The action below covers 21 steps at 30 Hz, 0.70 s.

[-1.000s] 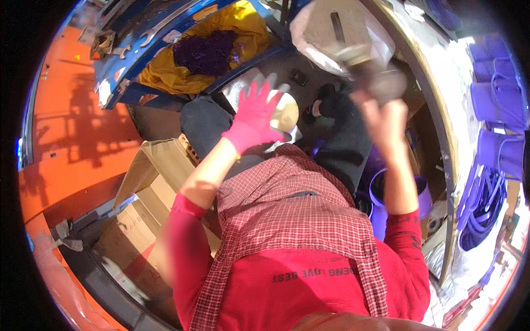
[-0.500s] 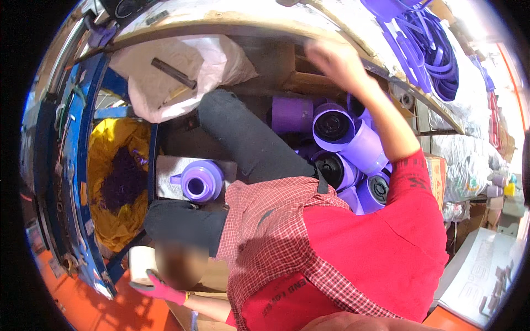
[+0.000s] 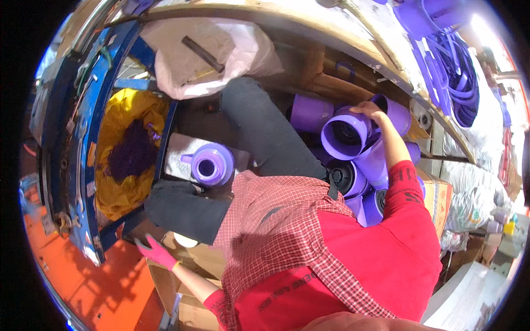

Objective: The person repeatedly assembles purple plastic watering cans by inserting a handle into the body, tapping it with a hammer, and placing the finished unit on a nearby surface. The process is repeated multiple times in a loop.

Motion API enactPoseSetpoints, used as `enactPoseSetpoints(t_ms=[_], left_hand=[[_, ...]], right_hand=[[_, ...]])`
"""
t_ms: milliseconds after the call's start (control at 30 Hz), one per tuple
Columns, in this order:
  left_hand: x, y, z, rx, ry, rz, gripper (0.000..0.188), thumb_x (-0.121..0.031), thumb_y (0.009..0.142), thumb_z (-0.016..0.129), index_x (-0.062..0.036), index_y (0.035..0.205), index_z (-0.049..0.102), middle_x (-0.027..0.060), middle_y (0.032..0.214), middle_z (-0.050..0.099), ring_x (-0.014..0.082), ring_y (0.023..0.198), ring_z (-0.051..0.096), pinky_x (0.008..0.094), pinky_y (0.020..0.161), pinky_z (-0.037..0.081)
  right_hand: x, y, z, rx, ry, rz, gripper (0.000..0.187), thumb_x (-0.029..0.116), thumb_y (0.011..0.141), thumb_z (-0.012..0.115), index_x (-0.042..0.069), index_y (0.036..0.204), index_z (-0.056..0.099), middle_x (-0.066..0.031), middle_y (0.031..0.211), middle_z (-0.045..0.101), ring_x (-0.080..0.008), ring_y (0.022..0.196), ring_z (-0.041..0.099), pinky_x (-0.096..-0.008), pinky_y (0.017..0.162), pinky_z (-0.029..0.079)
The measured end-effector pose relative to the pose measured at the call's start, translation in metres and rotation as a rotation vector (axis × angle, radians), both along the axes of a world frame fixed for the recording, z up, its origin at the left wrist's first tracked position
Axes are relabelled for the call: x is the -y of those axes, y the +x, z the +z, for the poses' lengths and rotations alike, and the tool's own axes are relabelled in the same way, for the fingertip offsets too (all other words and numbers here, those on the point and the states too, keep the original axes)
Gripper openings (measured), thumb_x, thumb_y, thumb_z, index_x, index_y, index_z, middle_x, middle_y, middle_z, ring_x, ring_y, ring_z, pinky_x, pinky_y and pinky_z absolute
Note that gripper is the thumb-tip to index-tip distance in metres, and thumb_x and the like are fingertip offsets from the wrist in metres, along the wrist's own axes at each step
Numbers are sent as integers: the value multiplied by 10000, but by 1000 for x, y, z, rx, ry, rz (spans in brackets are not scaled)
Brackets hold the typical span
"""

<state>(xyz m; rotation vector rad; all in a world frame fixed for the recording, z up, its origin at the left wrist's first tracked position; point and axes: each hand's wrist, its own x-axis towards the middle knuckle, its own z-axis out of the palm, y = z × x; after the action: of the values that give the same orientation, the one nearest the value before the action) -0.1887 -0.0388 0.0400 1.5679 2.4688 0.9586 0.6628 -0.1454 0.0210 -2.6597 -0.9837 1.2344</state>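
Observation:
My bare right hand (image 3: 372, 113) closes on the rim of a purple cylindrical shell (image 3: 329, 137) with a black part inside. Around it lies a pile of similar purple shells (image 3: 311, 114), several with black inner pieces. My left hand (image 3: 157, 252), in a pink glove, is held with its fingers apart and nothing in them, over the edge of an open cardboard box (image 3: 196, 314). Beside my leg a white rounded piece (image 3: 185, 240) shows partly in that box. Between my legs a purple jug-like body (image 3: 211, 165) with a side handle and round opening stands on a pale flat block (image 3: 178, 146).
A yellow bag (image 3: 107, 193) of purple scraps sits inside a blue metal frame (image 3: 98, 127). A white sack (image 3: 165, 69) with a dark bar (image 3: 203, 53) lies under the wooden bench edge (image 3: 265, 15). Purple handles (image 3: 441, 77) hang or lie at upper right, near a carton (image 3: 441, 198).
My right hand has come down from the bench edge onto a purple shell. My left hand has let go of the white cylinder, which now shows partly in the box.

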Motion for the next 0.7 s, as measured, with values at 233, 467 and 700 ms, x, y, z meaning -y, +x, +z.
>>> enactPoseSetpoints(t_ms=[233,467,700], left_hand=[[-64,210,26,-301,-375,-1273,824,-205,685,820,-149,1430,473,184,1465,441,381,1371,397,451,1110,376],[-67,163,61,204,-227,-872,742,-195,694,783,-85,1378,519,177,1343,528,324,1246,515,384,1052,429],[18,134,42,1296,98,-657,418,-181,1063,422,-46,1458,442,82,1469,474,216,1328,463,370,1134,342]], right_hand=[[14,-96,34,-283,325,122,317,165,768,821,42,1020,673,19,860,623,-96,815,541,-274,782,467],[-1,-170,156,-250,1210,25,224,94,908,664,47,907,446,-203,1347,579,-238,1204,548,-361,1040,391],[-119,-248,154,-562,1508,162,238,142,910,676,93,964,449,-94,1148,558,-137,980,491,-290,922,381]])
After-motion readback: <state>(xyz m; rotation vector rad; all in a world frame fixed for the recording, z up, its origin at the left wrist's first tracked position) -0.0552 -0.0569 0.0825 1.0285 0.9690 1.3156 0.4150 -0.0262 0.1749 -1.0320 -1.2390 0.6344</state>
